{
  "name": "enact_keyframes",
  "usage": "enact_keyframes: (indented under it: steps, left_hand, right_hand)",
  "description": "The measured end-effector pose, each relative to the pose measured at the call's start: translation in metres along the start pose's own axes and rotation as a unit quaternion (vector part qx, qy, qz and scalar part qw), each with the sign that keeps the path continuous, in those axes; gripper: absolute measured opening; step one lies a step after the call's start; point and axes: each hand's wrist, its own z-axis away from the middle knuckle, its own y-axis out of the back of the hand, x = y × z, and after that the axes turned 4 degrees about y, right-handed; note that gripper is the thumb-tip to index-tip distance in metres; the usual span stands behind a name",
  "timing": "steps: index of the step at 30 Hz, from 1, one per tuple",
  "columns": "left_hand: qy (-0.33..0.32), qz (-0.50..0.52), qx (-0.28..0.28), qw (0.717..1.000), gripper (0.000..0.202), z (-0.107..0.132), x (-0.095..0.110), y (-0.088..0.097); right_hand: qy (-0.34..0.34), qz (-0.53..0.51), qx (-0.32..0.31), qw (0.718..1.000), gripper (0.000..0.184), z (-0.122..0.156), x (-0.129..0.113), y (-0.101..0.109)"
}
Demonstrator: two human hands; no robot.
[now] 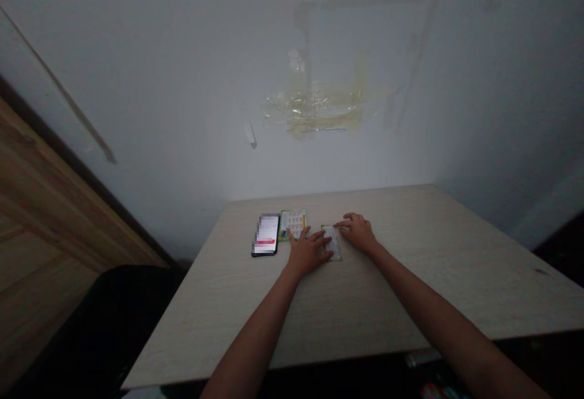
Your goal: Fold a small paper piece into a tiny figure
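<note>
A small printed card or folded leaflet (334,244) lies flat on the table between my hands. My left hand (306,253) is spread, with some fingertips resting on the card's left side and the thumb reaching over a second printed sheet. That sheet, a green-edged card (294,219) with rows of red print, lies just beyond the left hand. At the card's upper right edge, the fingertips of my right hand (358,232) touch or nearly touch it, fingers stretched out. A smartphone (266,236) with a lit, partly blurred screen lies left of the green-edged card.
The pale wooden table (387,301) stands against a wall (182,83) with peeling clear tape (319,107). A black chair back (132,289) and a wooden door or panel (45,204) are on the left. Dim items, hard to make out, show below the table's front edge.
</note>
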Motion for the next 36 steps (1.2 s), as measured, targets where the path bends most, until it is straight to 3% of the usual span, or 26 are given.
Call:
enact_keyframes:
  steps: [10, 21, 27, 36]
  left_hand:
    - [0.002, -0.007, -0.002, 1.0, 0.045, 0.0, -0.001, -0.001]
    - [0.032, -0.027, 0.054, 0.998, 0.041, 0.0, -0.004, -0.008]
    - [0.039, -0.031, 0.067, 0.997, 0.036, 0.0, -0.004, -0.009]
    - [0.048, -0.025, 0.049, 0.997, 0.036, 0.0, -0.004, -0.008]
  right_hand:
    - [-0.003, 0.007, 0.026, 1.0, 0.028, 0.0, -0.001, -0.009]
    - [0.129, -0.056, 0.015, 0.99, 0.028, 0.012, 0.015, -0.016]
    - [0.187, -0.089, -0.02, 0.978, 0.05, 0.027, 0.013, -0.007]
    - [0.224, -0.146, -0.047, 0.963, 0.037, 0.027, 0.006, -0.003]
